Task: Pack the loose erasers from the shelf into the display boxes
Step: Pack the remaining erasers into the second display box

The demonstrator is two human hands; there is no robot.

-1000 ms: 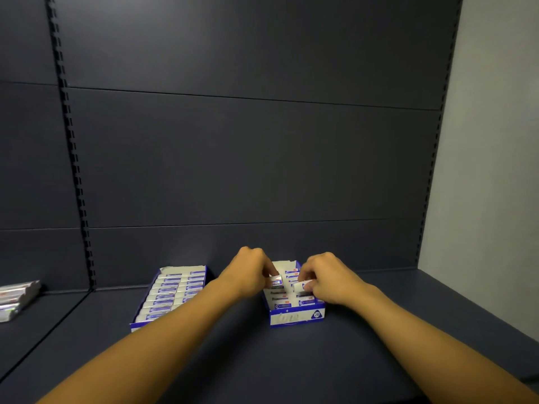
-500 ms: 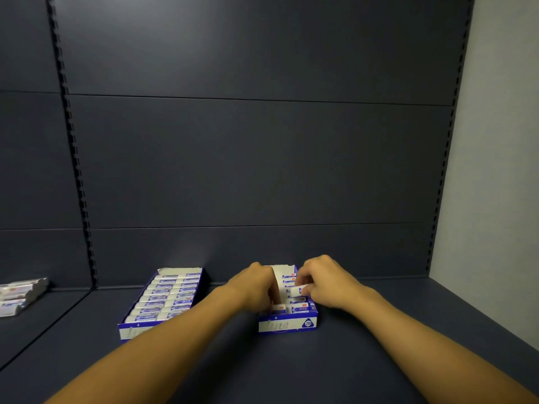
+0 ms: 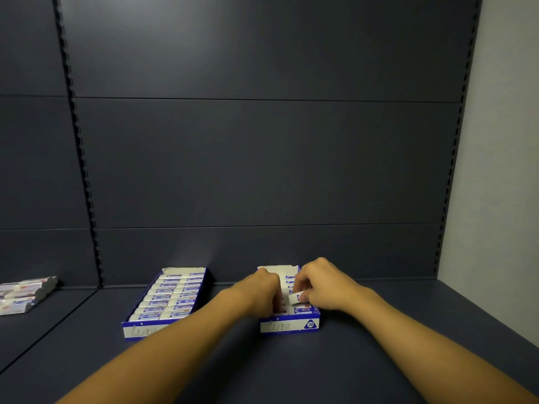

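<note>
Pinching one eraser (image 3: 297,296) in my right hand (image 3: 326,287), tilted above the right-hand rows of the right box (image 3: 288,326). Left hand (image 3: 261,293): fingers curled down into that box's left side; whether they grip anything, I cannot tell. Left box (image 3: 145,330): well apart on the shelf (image 3: 335,371), filled with erasers in two columns. Loose stack (image 3: 24,293): far left, on the neighbouring shelf section.

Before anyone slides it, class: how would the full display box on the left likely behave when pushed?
The full display box would probably slide flat, not tip, being low and wide. Tightly packed erasers likely make it fairly heavy for its size. Its thin card walls may flex.
</note>
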